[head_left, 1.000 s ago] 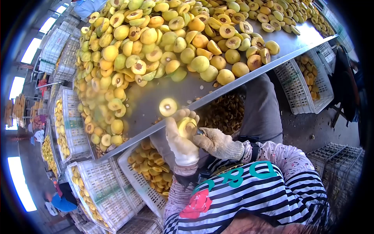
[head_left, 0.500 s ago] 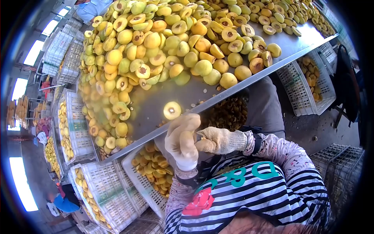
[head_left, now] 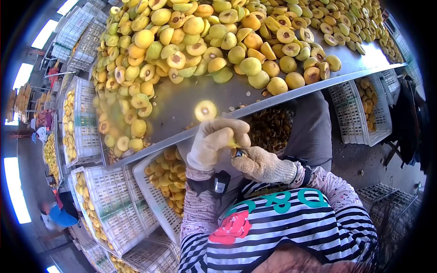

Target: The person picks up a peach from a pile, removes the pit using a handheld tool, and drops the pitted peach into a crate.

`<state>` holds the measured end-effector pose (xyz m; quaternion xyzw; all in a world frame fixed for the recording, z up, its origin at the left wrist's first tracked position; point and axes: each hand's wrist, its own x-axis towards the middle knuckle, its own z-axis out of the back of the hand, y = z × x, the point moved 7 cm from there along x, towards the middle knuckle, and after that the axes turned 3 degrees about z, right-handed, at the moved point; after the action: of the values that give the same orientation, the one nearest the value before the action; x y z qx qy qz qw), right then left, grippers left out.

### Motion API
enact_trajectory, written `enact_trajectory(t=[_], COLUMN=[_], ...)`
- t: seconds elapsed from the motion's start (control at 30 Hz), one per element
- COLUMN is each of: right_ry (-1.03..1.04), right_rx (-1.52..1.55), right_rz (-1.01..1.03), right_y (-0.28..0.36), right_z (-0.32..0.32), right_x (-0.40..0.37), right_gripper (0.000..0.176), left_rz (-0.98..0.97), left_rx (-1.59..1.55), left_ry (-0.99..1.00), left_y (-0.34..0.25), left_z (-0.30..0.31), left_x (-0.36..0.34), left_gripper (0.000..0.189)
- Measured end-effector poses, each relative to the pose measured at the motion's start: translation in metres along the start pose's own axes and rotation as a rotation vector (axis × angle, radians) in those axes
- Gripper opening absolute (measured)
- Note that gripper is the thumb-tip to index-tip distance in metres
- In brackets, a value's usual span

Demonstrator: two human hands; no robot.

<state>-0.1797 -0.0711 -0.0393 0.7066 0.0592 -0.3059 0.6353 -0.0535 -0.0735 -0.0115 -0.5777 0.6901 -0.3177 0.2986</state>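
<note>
My left hand (head_left: 216,142), in a smooth pale glove, is at the table's near edge with its fingers curled; a yellowish bit shows at the fingertips, too hidden to name. Just right of it my right hand (head_left: 264,166), in a rough knitted glove, is closed on a small dark tool (head_left: 239,154) that points at the left fingertips. A halved yellow fruit (head_left: 205,110) lies cut side up on the metal table (head_left: 175,102), just beyond my left hand. Behind it is a large heap of whole and halved fruit (head_left: 193,26).
The table's raised metal rim (head_left: 291,94) runs diagonally before my lap. Below it are a crate of fruit pieces (head_left: 154,200) at left and a dark pile of scraps (head_left: 271,129). More crates stand left and right (head_left: 348,113). A person in blue (head_left: 63,216) is at far left.
The view has shifted and turned slightly. My left hand has turned, its fingers now bent over toward the right hand. The dark tool now shows at my right fingertips.
</note>
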Motion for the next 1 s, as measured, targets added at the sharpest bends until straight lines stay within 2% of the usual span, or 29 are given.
enact_trajectory(t=[0.1,0.23,0.33,0.43,0.47,0.57,0.6,0.63,0.67,0.7,0.77,0.83,0.87,0.9,0.97,1.0], right_ry=[0.036,-0.266,0.202,0.494,0.614,0.951,1.063,0.985,1.085,1.042,0.913,0.773,0.616,0.392,0.144,0.023], right_rx=[-0.016,-0.156,0.358,0.771,0.874,1.404,1.588,1.314,1.296,1.312,1.317,1.275,1.165,1.072,1.091,1.131], right_rz=[-0.014,0.286,0.116,-0.031,0.005,-0.001,0.001,0.190,0.218,0.201,0.119,0.007,-0.080,-0.192,-0.221,-0.248], right_y=[0.004,0.001,-0.011,-0.003,-0.011,-0.016,-0.008,-0.009,0.002,0.005,-0.002,-0.028,-0.040,-0.051,-0.065,-0.071], right_z=[-0.003,0.001,-0.020,-0.039,-0.047,-0.059,-0.061,-0.051,-0.048,-0.045,-0.039,-0.040,-0.035,-0.028,-0.015,-0.009], right_x=[-0.002,0.001,0.006,-0.010,-0.008,-0.006,-0.006,-0.009,-0.015,-0.017,-0.012,0.001,0.007,0.011,0.014,0.012], right_gripper=[0.054,0.051,0.047,0.043,0.045,0.051,0.051,0.053,0.054,0.055,0.056,0.055,0.055,0.053,0.048,0.048], left_rz=[0.150,0.277,0.243,0.187,0.121,-0.182,-0.173,-0.146,-0.144,-0.143,-0.230,-0.248,-0.302,-0.296,0.042,0.088], left_rx=[0.105,0.251,0.182,-0.043,-0.041,-0.484,-0.539,-0.690,-0.795,-0.895,-0.710,-0.614,-0.481,-0.240,0.545,1.172], left_ry=[0.073,0.063,0.088,0.168,0.213,0.102,-0.009,-0.084,-0.227,-0.378,-0.376,-0.522,-0.572,-0.689,-0.918,-0.877], left_y=[-0.002,-0.003,0.001,0.006,0.005,0.019,0.028,0.037,0.045,0.054,0.047,0.027,0.017,0.007,-0.017,-0.038], left_z=[-0.002,-0.010,-0.007,-0.009,-0.014,-0.015,-0.006,-0.003,0.007,0.018,0.029,0.036,0.046,0.060,0.077,0.081], left_x=[0.000,0.004,0.004,0.003,0.003,0.011,0.014,0.015,0.015,0.009,-0.008,-0.041,-0.061,-0.086,-0.130,-0.144], left_gripper=[0.030,0.031,0.030,0.032,0.032,0.031,0.027,0.022,0.021,0.020,0.021,0.023,0.025,0.027,0.022,0.019])
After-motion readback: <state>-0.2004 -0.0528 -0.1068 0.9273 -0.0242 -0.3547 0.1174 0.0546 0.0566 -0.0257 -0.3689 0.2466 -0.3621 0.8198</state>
